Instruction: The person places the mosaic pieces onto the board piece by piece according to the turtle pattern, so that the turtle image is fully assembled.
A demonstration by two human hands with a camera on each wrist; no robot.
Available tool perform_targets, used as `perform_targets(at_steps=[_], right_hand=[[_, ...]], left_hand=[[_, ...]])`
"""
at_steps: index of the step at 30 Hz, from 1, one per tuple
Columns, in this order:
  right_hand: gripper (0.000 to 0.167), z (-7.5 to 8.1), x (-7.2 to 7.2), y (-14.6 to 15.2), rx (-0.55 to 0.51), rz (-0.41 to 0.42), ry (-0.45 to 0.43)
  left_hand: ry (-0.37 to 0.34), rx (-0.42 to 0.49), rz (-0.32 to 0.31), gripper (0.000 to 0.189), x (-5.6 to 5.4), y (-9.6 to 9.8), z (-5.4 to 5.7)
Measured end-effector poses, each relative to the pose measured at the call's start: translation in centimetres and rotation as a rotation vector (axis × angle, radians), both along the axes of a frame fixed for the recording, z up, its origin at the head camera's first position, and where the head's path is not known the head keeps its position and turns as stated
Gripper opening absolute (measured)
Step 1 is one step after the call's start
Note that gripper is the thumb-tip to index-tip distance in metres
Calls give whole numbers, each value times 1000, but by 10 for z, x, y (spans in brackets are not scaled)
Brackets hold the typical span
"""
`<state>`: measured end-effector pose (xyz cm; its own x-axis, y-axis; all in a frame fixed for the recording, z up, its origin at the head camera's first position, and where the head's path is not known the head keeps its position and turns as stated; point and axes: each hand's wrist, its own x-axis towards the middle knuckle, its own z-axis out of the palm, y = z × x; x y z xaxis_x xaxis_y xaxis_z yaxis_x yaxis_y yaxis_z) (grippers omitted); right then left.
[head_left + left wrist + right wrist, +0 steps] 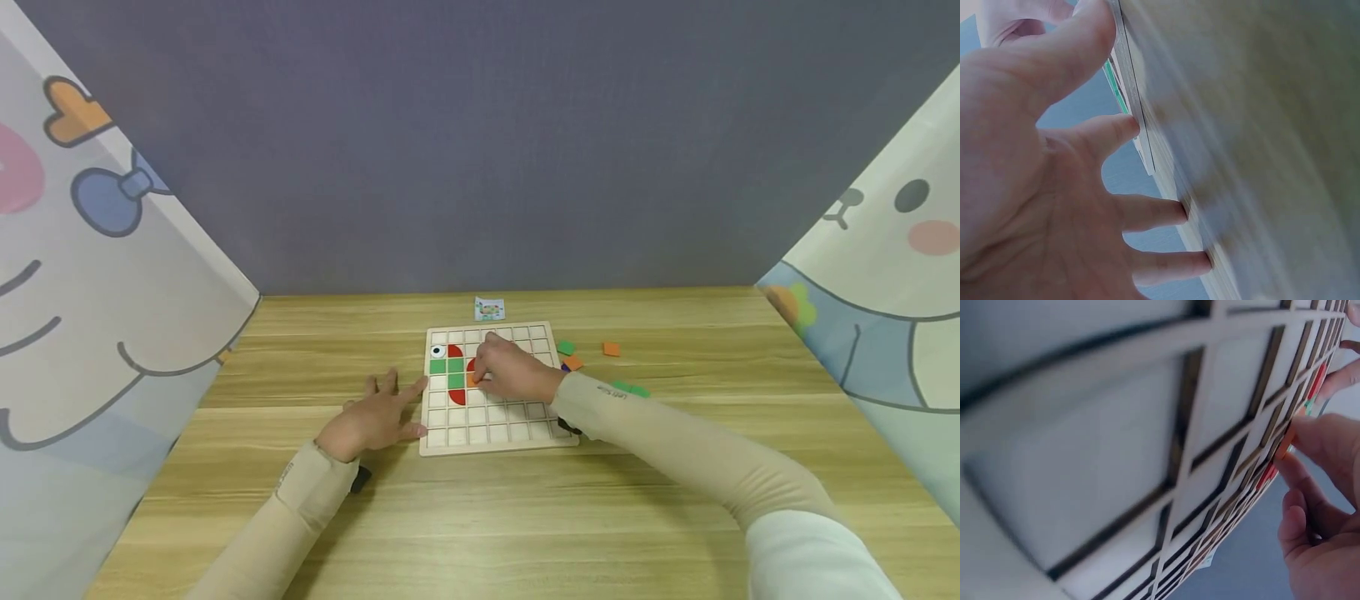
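A wooden grid board (498, 447) lies flat on the table, its square cells bordered by thin strips. Toward its left side sit a white eye tile (438, 352), several green square tiles (456, 381) and red rounded tiles (457, 397). My right hand (512, 372) reaches over the board and pinches an orange tile (1285, 441) between thumb and index finger, right at a cell beside the green ones. Spread out, my left hand (372, 423) touches the board's left edge with thumb and index finger, its other fingertips resting on the table.
Right of the board lie loose tiles: a green one (566, 347), an orange one (611, 349) and further green tiles (630, 389) by the right sleeve. A small picture card (490, 309) lies behind the board. A dark grey wall (510, 167) closes off the table's back.
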<state>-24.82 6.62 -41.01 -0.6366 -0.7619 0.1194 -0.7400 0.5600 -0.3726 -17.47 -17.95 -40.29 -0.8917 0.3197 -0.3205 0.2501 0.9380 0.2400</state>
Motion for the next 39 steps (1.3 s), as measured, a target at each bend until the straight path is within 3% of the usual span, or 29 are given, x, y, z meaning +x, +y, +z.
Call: perform_targets(at_steps=[7,14,19,28,34,39], right_hand=[[9,-1,6,4,6,34,59],[18,10,7,26,-3,-9,14],[28,18,-1,63,-66,-105,0],[38,9,-10,155,-143,-242,-37],[38,2,-10,198,-102,-287,40],[41,-6,-11,215,-18,-314,-17]], left_hand=[[9,-11,-6,80,0,2,1],[4,-8,0,81,0,3,0],[1,-9,4,81,0,3,-1],[-6,-14,3,81,0,2,-1],[-9,-2,-3,81,0,1,1],[-7,-6,-8,80,1,1,1]])
